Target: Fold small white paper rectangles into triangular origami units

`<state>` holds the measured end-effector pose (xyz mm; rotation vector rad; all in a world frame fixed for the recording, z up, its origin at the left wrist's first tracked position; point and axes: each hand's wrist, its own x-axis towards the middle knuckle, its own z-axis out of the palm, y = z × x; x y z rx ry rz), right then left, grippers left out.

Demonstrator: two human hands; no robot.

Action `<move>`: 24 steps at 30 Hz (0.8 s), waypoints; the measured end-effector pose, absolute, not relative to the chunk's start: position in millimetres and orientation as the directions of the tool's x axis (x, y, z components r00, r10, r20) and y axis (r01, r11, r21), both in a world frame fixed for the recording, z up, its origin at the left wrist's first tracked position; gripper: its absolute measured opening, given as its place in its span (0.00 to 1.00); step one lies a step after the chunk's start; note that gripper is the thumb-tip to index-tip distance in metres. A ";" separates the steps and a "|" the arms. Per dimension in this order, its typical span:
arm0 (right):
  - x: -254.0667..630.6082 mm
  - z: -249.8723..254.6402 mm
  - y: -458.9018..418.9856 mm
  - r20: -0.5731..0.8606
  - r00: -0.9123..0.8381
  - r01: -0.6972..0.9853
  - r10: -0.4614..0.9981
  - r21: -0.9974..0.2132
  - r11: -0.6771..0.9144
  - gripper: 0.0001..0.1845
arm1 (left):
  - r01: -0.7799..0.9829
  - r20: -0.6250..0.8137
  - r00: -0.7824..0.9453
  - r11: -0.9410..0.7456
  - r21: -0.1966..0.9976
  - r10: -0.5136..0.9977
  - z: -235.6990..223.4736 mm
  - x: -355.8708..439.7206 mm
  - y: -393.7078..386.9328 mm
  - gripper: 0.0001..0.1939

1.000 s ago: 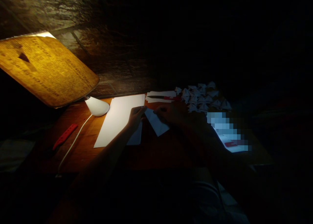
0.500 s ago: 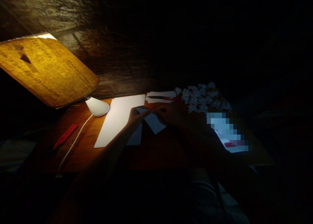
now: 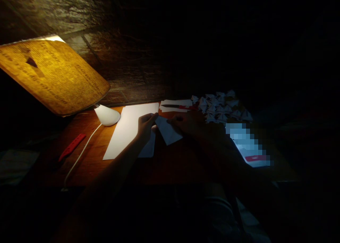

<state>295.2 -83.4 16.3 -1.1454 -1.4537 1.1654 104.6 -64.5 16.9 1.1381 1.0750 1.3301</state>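
Note:
A small white piece of paper (image 3: 169, 132) hangs between my two hands over the middle of the wooden table. My left hand (image 3: 146, 124) pinches its upper left corner between thumb and fingers. At its upper right edge, my right hand (image 3: 183, 124) is closed on the paper, its fingers mostly in shadow. Under and behind my left hand lies a stack of white sheets (image 3: 127, 129). Farther back, smaller white sheets (image 3: 170, 103) lie beneath a knife (image 3: 171, 106) with a dark blade and red handle.
Several folded paper pieces (image 3: 219, 108) cover the back right. A lit phone-like screen (image 3: 243, 142), partly pixelated, lies at right. A lamp (image 3: 106, 115) with a printed shade, its white cable (image 3: 79, 156) and a red object (image 3: 72, 146) occupy the left. A brick-like wall (image 3: 127, 66) stands behind.
My left thumb and fingers have shifted from across the paper's top to its upper left corner, showing more of the paper. My right hand stays nearly in place.

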 end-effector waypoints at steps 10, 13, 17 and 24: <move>296.3 17.9 -83.4 0.054 -0.113 0.121 0.992 -0.990 0.068 0.17 | -0.226 0.099 0.041 -0.087 0.970 0.994 17.7 98.2 -55.4 0.21; 297.7 16.6 -82.1 0.012 -0.083 0.078 0.996 -0.997 0.019 0.14 | -0.292 0.104 0.204 -0.041 0.955 0.973 19.4 96.4 -55.5 0.21; 299.9 15.2 -80.9 0.001 -0.089 0.048 0.996 -0.999 0.005 0.16 | -0.307 0.119 0.282 -0.028 0.951 0.952 18.2 95.8 -55.8 0.23; 295.6 13.7 -85.8 0.089 -0.186 0.120 0.979 -0.986 0.112 0.24 | -0.193 0.142 0.165 -0.109 0.975 0.976 17.3 98.7 -56.0 0.24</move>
